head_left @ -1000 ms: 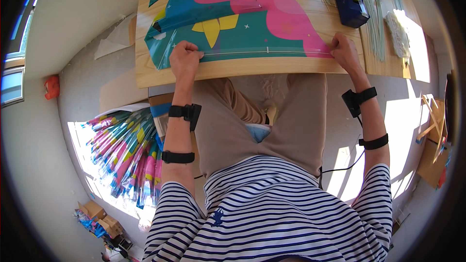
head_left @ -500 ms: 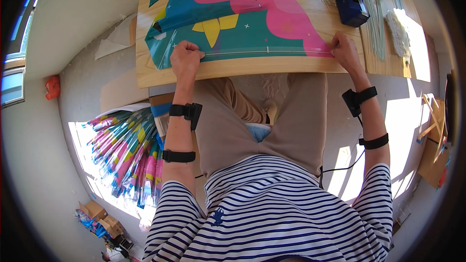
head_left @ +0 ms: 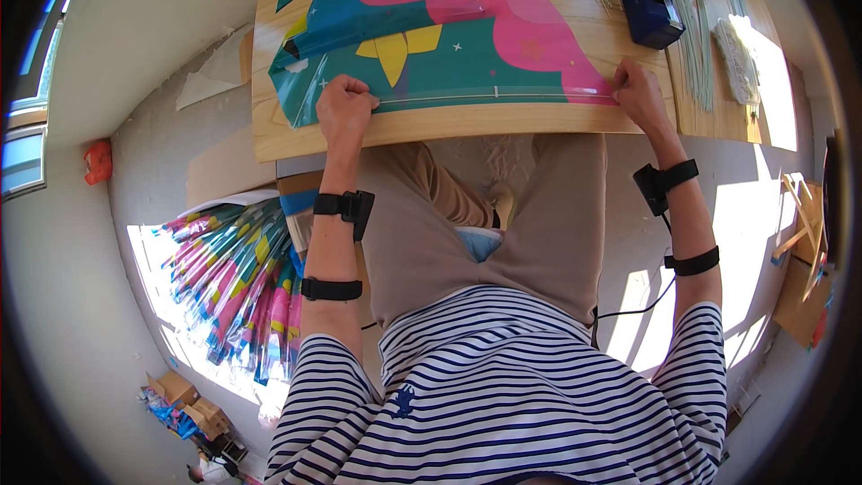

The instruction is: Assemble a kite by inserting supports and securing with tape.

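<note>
A thin, glossy printed sheet (head_left: pixel 530 45) in green, pink, blue and yellow lies on the wooden table, its left part folded over in layers. Along its near edge runs a slender pale rod (head_left: pixel 449 99) with a small white mark partway. My left hand (head_left: pixel 345 111) is closed on this edge at the left, fingers curled, thumb pointing right along the rod. At the right end of the edge, my right hand (head_left: pixel 639 96) pinches the sheet's pink corner. The sheet's edge is stretched straight between both hands. The rod's ends are hidden by my fingers.
A dark blue tape dispenser (head_left: pixel 648 9) with yellow tape stands at the table's back right. Thin pale rods (head_left: pixel 696 45) lie beside it, near a clear plastic bag (head_left: pixel 738 61). Folded printed sheets (head_left: pixel 242 278) are piled low on my left. Cardboard boxes (head_left: pixel 193 404) sit farther off.
</note>
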The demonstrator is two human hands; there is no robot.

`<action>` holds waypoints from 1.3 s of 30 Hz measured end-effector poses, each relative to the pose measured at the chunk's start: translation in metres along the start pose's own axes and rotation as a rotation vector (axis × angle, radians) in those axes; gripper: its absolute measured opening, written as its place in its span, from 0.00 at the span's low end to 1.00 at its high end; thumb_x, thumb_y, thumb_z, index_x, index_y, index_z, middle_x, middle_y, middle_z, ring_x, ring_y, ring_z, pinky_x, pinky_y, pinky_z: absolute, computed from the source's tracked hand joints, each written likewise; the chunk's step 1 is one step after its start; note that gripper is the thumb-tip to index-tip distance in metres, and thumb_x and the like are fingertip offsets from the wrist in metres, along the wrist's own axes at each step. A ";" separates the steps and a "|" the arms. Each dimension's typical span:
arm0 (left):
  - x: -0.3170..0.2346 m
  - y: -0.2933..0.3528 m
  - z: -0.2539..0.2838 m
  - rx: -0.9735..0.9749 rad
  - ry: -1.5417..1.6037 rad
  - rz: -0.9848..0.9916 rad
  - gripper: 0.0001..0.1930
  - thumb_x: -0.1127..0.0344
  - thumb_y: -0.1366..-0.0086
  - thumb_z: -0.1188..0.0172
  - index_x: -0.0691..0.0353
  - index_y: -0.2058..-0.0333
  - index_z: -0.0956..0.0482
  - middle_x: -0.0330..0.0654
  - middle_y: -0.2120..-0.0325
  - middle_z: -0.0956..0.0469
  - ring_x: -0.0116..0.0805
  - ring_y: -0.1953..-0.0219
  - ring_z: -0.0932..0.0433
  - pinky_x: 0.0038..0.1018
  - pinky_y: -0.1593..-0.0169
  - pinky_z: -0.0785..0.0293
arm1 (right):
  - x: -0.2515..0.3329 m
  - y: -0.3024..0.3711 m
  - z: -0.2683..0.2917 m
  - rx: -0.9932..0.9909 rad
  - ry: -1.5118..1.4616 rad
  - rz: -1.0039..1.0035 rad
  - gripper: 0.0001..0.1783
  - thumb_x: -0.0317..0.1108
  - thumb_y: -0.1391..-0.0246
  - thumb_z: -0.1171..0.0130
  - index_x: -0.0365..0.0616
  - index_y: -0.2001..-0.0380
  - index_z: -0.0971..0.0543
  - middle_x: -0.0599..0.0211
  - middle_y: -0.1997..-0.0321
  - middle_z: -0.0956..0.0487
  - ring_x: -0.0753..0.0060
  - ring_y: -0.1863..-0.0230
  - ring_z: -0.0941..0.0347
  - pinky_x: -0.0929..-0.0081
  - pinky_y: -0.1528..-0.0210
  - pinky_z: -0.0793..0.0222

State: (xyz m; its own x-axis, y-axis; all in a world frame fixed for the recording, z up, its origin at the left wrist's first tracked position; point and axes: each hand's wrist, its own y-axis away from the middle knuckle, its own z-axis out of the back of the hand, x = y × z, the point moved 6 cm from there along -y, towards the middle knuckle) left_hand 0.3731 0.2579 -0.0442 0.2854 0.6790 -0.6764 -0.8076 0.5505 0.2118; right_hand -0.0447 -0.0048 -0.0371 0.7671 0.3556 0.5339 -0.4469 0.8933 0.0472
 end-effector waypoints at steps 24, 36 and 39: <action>0.001 0.003 -0.001 0.004 0.046 -0.057 0.11 0.76 0.55 0.32 0.64 0.70 0.19 0.41 0.76 0.20 0.36 0.71 0.20 0.30 0.63 0.24 | 0.003 0.001 0.002 -0.009 -0.005 0.008 0.07 0.22 0.62 0.44 0.38 0.73 0.25 0.49 0.73 0.22 0.43 0.65 0.25 0.56 0.63 0.31; -0.009 0.015 0.004 -0.036 -0.028 -0.125 0.11 0.74 0.52 0.30 0.64 0.69 0.20 0.41 0.76 0.20 0.37 0.71 0.20 0.31 0.63 0.24 | 0.003 0.002 0.002 -0.007 0.006 -0.017 0.07 0.21 0.61 0.43 0.39 0.74 0.25 0.49 0.72 0.21 0.43 0.65 0.24 0.56 0.63 0.31; -0.010 0.018 0.004 -0.058 -0.037 -0.142 0.11 0.73 0.52 0.29 0.63 0.69 0.21 0.42 0.77 0.20 0.37 0.71 0.20 0.31 0.63 0.24 | 0.002 0.001 0.002 -0.001 0.009 -0.021 0.07 0.21 0.61 0.43 0.38 0.73 0.25 0.49 0.72 0.21 0.43 0.64 0.24 0.56 0.63 0.30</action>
State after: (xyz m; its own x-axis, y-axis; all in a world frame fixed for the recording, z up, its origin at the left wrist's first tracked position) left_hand 0.3575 0.2628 -0.0306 0.4169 0.6145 -0.6698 -0.7860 0.6138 0.0740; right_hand -0.0443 -0.0032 -0.0346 0.7807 0.3388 0.5250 -0.4299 0.9010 0.0578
